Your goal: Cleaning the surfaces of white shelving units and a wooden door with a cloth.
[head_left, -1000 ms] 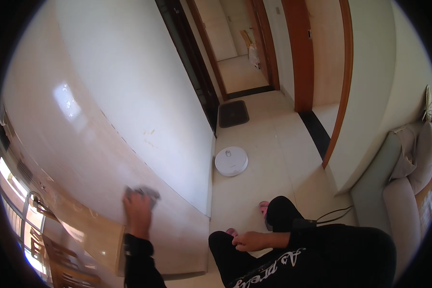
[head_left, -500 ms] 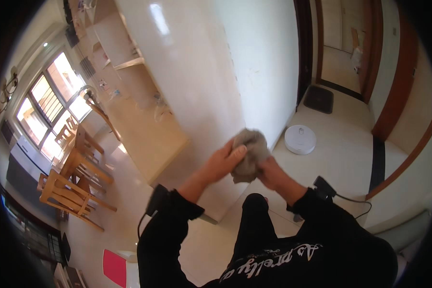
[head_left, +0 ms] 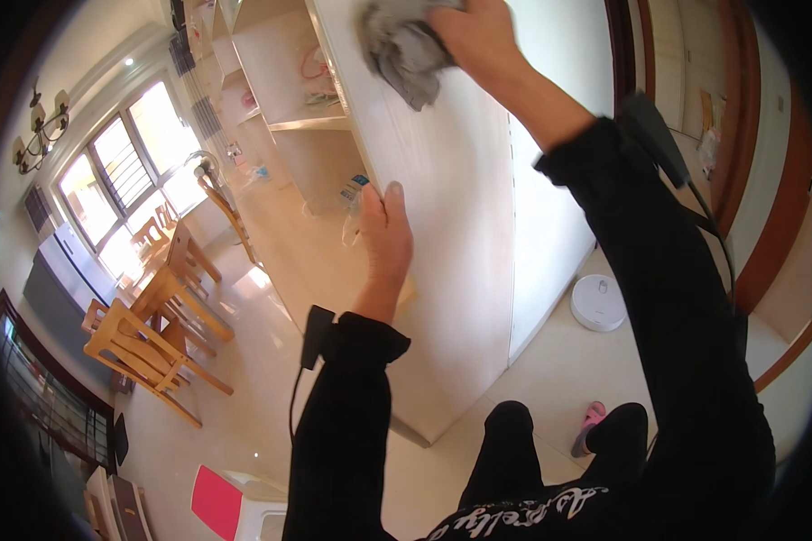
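High on the pale side panel of a tall cabinet, my right hand grips a crumpled grey cloth, which lies against the panel. My right arm is stretched far up and forward. Lower and to the left, my left hand is raised by the panel's front edge with thumb and fingers apart, holding nothing. Whether it touches the panel I cannot tell. Just behind its fingers, a small blue and white packet and clear plastic lie in the cabinet's open shelf.
A round white robot vacuum is on the floor to the right. Wooden chairs and a wooden table stand at the left, near a window. A red and white stool is close by at the lower left.
Both hands held the cloth together in front of me; now they are apart. The right hand has carried the cloth up onto the panel, while the left has let go and moved up and left.
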Tool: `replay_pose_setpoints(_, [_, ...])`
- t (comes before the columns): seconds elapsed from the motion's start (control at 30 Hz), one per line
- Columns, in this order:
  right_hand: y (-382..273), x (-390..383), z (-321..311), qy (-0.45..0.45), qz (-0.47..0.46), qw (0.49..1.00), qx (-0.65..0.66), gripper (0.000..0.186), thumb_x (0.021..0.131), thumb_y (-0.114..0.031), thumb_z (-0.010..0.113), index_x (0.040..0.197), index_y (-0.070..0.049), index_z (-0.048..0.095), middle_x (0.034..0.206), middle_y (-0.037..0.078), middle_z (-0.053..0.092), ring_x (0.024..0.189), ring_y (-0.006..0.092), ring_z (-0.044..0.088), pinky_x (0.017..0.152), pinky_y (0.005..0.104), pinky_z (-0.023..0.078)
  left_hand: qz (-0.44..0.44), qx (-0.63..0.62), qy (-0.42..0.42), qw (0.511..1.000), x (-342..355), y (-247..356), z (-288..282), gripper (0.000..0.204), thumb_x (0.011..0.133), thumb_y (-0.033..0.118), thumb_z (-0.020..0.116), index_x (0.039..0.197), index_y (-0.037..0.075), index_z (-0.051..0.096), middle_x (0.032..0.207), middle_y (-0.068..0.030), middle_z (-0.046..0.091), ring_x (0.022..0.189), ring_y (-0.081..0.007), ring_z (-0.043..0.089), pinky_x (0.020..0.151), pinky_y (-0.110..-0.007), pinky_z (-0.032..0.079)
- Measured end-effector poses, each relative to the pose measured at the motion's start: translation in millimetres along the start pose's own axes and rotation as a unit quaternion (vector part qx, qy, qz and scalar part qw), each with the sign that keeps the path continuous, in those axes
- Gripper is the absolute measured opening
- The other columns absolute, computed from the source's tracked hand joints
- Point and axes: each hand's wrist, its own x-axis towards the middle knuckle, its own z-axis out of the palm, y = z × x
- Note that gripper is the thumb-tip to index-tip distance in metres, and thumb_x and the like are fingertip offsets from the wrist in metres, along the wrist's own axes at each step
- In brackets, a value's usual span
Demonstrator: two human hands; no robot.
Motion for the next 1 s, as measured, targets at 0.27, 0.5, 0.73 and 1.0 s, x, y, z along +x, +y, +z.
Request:
replay_pose_setpoints(0.27, [-46.2,-27.9,46.4,-0.042,-0.195,0.96,-0.196,0.061,0.061,-0.015,0.076,0.119,-0.007,0.057,0.124,0.013,0.054,0.104,0.0296,0.053,0.085,0.0382,0.045,0.041,0.013,0.007,0.999,-7.1,7.6,3.1,0.023,0.095,0.017,0.051,0.084,0.0,0.041,0.076,-0.0087,0.043,0.071,-0.0184,0.039,0.067,-0.033,0.039])
replay_pose_setpoints(0.5, [-66.8,-143.7,29.5,-0.165,-0.133,0.969,-0.13,0.07,0.053,-0.009,0.074,0.119,-0.008,0.053,0.125,0.017,0.049,0.11,0.0375,0.048,0.088,0.0455,0.042,0.119,-0.133,0.029,0.984,-12.9,-30.3,6.5,0.019,0.088,0.005,0.057,0.079,0.002,0.041,0.071,-0.0091,0.044,0.066,-0.0191,0.041,0.063,-0.036,0.039])
replay_pose_setpoints(0.73, [-62.6,4.8,61.9,-0.088,-0.095,0.972,-0.193,0.053,0.063,-0.011,0.073,0.112,-0.01,0.053,0.121,0.014,0.05,0.107,0.0355,0.048,0.092,0.0424,0.043,0.033,-0.02,0.006,0.999,-10.8,-17.4,4.7,0.021,0.088,0.007,0.059,0.077,0.004,0.04,0.064,-0.0031,0.037,0.063,-0.0154,0.035,0.064,-0.032,0.036])
replay_pose_setpoints(1.0, [-80.4,137.4,86.3,0.01,-0.055,0.97,-0.235,0.028,0.078,-0.015,0.061,0.1,0.001,0.054,0.101,0.025,0.058,0.096,0.043,0.059,0.084,0.0464,0.048,-0.001,-0.133,-0.011,0.991,-11.3,-10.7,5.0,0.023,0.088,0.009,0.06,0.076,0.005,0.04,0.064,-0.0014,0.035,0.063,-0.0112,0.034,0.059,-0.027,0.034])
